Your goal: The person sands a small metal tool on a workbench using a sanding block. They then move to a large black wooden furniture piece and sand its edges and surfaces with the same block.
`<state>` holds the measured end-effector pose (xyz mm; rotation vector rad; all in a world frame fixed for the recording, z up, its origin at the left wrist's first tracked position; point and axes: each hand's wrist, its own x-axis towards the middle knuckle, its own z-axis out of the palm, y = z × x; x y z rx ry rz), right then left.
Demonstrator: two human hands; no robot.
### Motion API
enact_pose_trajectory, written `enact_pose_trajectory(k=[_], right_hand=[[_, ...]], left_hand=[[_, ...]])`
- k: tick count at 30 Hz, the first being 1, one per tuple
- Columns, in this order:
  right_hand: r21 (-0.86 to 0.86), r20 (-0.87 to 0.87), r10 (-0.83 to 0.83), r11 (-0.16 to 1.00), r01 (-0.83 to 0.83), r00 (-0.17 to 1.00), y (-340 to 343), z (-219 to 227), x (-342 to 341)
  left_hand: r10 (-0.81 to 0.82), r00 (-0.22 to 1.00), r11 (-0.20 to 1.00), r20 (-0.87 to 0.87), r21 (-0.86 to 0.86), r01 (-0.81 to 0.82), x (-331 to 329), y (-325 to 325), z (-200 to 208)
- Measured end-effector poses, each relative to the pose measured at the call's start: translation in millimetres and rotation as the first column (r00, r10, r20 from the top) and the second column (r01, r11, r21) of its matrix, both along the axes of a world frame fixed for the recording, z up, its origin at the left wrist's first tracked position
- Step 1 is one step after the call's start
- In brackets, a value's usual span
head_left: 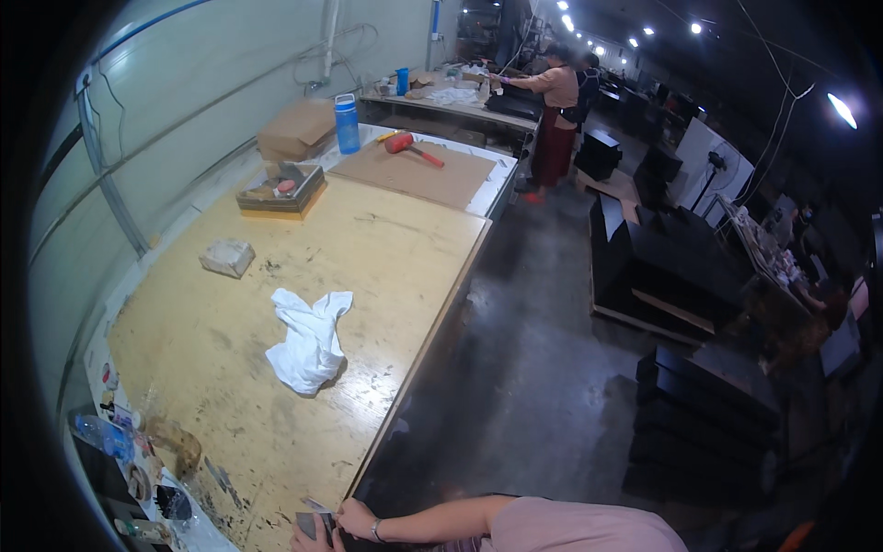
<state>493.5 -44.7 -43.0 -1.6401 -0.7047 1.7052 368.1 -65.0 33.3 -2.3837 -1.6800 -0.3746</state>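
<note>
Both of my hands are at the bottom edge of the view, over the near corner of the wooden worktable (386, 304). My left hand (306, 541), partly cut off by the frame, is closed around a small dark grey block (323, 525). Right beside it, my right hand (353, 518) has its fingers pressed together close to the block; a band circles that wrist. A thin pale strip (318, 506) shows by its fingertips, and whether the hand grips it is unclear. Farther up the tabletop lies a crumpled white cloth (308, 340).
Beyond the cloth are a whitish block (227, 258), a wooden box of small items (280, 190), a red mallet (401, 143) and a blue bottle (347, 124). Clutter with a plastic bottle (106, 436) lines the left edge. Black panels (704, 414) are stacked at right; a person (558, 101) stands far off.
</note>
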Motion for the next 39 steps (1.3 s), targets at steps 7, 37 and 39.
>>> enact_pose_trajectory(k=[7, 37, 39], right_hand=[[-0.024, -0.062, 0.036, 0.999, -0.037, 0.997, -1.8, 5.1, -0.3], [-0.085, -0.047, -0.036, 0.996, 0.032, 0.998, -0.1, 36.3, 7.8], [-0.107, -0.048, -0.038, 0.994, 0.033, 0.998, -0.5, 35.2, 6.7]], left_hand=[[0.103, 0.987, 0.991, 0.127, -0.099, -0.091, -55.2, 58.2, -39.9], [0.090, 0.982, 0.993, 0.166, -0.085, -0.076, -18.9, 52.2, -11.1], [0.072, 0.982, 0.994, 0.174, -0.088, -0.057, -13.1, 28.9, -5.4]])
